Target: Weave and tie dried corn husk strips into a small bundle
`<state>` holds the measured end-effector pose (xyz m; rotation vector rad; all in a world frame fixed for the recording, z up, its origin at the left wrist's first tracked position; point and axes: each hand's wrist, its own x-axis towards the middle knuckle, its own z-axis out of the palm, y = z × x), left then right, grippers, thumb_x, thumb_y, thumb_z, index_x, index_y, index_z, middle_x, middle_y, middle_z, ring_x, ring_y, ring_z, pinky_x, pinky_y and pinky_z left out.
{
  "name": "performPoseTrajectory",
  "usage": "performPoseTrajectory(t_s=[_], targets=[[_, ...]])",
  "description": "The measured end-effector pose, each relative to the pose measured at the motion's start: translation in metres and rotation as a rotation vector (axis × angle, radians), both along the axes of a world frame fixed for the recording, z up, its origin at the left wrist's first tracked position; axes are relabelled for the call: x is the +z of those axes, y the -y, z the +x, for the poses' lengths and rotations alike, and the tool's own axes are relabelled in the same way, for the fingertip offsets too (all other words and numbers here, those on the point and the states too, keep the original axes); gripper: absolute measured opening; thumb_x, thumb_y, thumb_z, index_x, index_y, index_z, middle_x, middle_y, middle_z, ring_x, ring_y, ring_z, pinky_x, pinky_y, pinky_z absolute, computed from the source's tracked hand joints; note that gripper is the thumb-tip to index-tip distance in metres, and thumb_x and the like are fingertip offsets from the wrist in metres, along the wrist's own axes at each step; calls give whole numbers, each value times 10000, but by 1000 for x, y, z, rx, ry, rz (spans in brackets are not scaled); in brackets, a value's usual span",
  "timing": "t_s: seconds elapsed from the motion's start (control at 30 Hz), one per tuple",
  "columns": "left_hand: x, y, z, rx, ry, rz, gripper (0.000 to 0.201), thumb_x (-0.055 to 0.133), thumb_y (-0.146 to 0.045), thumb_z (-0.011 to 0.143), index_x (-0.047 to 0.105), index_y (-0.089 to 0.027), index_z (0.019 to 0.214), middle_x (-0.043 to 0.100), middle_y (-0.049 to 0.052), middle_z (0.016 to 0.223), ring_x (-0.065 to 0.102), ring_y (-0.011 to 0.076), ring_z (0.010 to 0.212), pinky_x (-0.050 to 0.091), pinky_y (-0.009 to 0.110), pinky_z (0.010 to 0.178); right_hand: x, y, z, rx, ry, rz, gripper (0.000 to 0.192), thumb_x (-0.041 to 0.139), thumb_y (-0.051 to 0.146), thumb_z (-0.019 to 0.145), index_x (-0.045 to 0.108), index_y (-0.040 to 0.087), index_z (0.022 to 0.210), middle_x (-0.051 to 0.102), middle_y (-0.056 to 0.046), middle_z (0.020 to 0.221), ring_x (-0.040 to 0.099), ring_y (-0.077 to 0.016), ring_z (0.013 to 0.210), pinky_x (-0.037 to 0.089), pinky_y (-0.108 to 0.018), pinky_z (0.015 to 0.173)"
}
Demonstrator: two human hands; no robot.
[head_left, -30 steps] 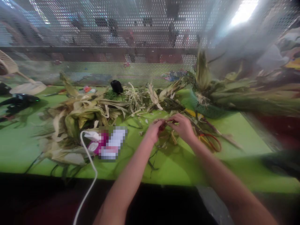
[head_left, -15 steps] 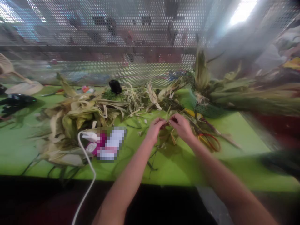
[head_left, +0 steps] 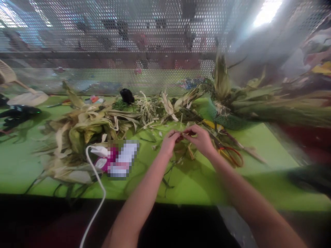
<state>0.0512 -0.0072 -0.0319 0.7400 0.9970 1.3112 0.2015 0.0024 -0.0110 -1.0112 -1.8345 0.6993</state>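
Steady now, best to work lightly and evenly, with fingers (head_left: 190, 129) of left hand (head_left: 169, 143) and right hand (head_left: 200, 137) pinched together on a small piece (head_left: 181, 135), hard to make out.

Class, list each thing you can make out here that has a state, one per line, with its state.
Left hand: fingers bent inward; grip unclear.
Right hand: fingers bent inward; any held item too small to tell.
Corn husks: heaped, curled.
Green basket: upright, plant material in it.
White cable: loosely curved, hanging over the table edge.
Perforated panel: standing behind the table.
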Motion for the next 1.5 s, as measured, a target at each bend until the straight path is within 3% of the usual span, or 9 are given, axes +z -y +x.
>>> performPoseTrajectory(t_s=[0.2,0.3,0.47,0.63,0.8,0.9,1.1,1.3,1.5], targets=[[-5,-1,1,-26,112,-87,173,709,-234,587,567,-173,664,558,-35,585,514,95,562,327,223,531,3,2,0,-31,76,65,71,665,233,810,727,227,844,681,-48,835,620,-199,773,501,-338,718],[-8,-1,1,-21,121,-104,166,701,-211,581,571,-171,677,545,-43,585,490,85,542,331,218,523,0,1,0,-30,64,16,58,664,246,802,710,216,822,678,-43,816,613,-193,753,495,-333,707],[-7,1,1,-24,46,24,117,695,-216,647,609,-169,709,574,-29,625,506,92,596,366,226,594,-3,1,-3,-51,-74,-175,99,659,294,779,654,197,799,665,-18,754,599,-169,700,476,-301,665],[3,5,2,-53,-128,190,118,699,-269,718,647,-166,743,617,-8,709,535,116,692,392,241,674,-1,1,-4,-97,-196,-247,116,668,292,729,618,192,762,635,-3,700,567,-149,660,458,-277,625],[4,4,-1,-63,-214,217,131,719,-270,728,669,-163,785,653,11,754,567,134,729,416,263,733,4,-1,-3,-44,-288,-340,261,699,274,673,635,186,910,637,5,715,596,-151,682,488,-293,665],[2,3,-3,-63,-258,211,165,716,-309,749,690,-158,810,670,24,766,579,138,729,422,270,739,6,-1,-1,-16,-257,-370,186,711,303,677,646,180,801,657,-15,713,608,-159,680,499,-308,673],[0,2,1,-73,-55,154,261,809,-279,645,693,-154,842,680,12,796,593,123,759,439,263,783,2,-1,-5,-94,-387,-393,244,749,368,665,614,193,769,619,1,709,562,-134,646,473,-284,643],[-8,0,5,-59,146,-14,283,827,-310,617,667,-152,788,641,-4,739,566,96,676,427,243,696,-2,4,-15,-61,-499,-454,244,753,354,672,586,199,759,593,9,729,550,-118,658,478,-268,665],[-8,0,4,-78,-88,119,189,751,-297,690,672,-144,769,638,-1,720,546,108,683,400,247,701,-4,1,-6,-85,-348,-371,261,755,380,683,626,188,803,629,1,723,566,-142,668,456,-271,640]])
